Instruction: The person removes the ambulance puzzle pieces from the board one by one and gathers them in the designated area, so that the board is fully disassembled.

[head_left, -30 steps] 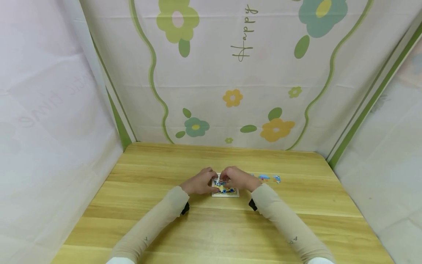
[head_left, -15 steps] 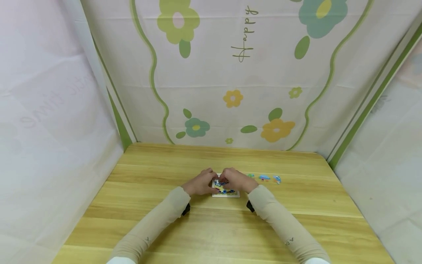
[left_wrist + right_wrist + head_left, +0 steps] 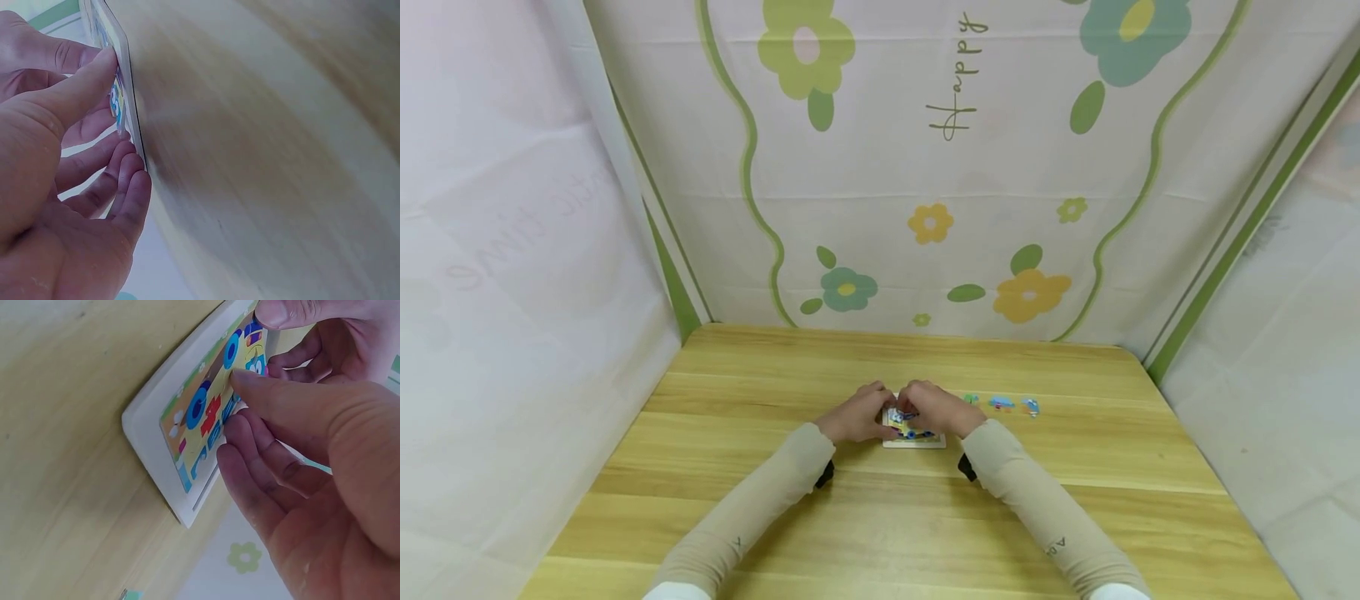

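Holding puzzle board on table w/ my L hand, thumb & fingers parted at its left side; my R hand is touching its face w/ thumb, fingers half-curling; can't tell if it's pinching anything.

Left forearm and right forearm, both beige-sleeved, reach forward and angle inward, hands close together. Left hand holds its thumb apart from its bent fingers in a C shape. Right hand arches knuckles-up, fingers curled, thumb extended.
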Available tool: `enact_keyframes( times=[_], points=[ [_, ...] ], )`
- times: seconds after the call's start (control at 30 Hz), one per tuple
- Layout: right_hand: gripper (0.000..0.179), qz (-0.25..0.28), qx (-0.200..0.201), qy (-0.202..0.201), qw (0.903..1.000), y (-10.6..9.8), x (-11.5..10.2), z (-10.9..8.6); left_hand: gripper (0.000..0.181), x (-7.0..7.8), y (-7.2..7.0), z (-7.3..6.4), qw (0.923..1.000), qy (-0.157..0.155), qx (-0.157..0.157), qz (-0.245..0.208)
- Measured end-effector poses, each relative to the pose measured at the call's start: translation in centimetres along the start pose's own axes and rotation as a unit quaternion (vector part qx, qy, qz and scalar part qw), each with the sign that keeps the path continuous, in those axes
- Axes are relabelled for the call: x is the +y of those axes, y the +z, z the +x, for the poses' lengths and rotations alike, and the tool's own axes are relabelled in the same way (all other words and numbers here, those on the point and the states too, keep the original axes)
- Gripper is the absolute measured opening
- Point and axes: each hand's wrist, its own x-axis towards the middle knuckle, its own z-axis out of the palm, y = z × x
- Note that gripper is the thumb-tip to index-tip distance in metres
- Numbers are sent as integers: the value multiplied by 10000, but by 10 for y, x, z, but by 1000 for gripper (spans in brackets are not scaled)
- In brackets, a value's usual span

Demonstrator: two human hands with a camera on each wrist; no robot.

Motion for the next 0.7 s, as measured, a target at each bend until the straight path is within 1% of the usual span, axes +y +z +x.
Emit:
enact_keyframes(
  times=[0.23, 0.37, 0.7],
  points=[
    [13, 417, 147, 88, 9990, 1, 4, 0, 39, -1, 0, 1, 10000, -79, -44, -33],
    [9, 639, 147, 137, 9978, 1, 5, -2, 40, 1, 0, 1, 10000, -68, -40, 5],
    [7, 1119, 227, 170, 9933, 0, 8, -4, 43, 1, 0, 2, 9999, -56, 34, 105]
  ],
)
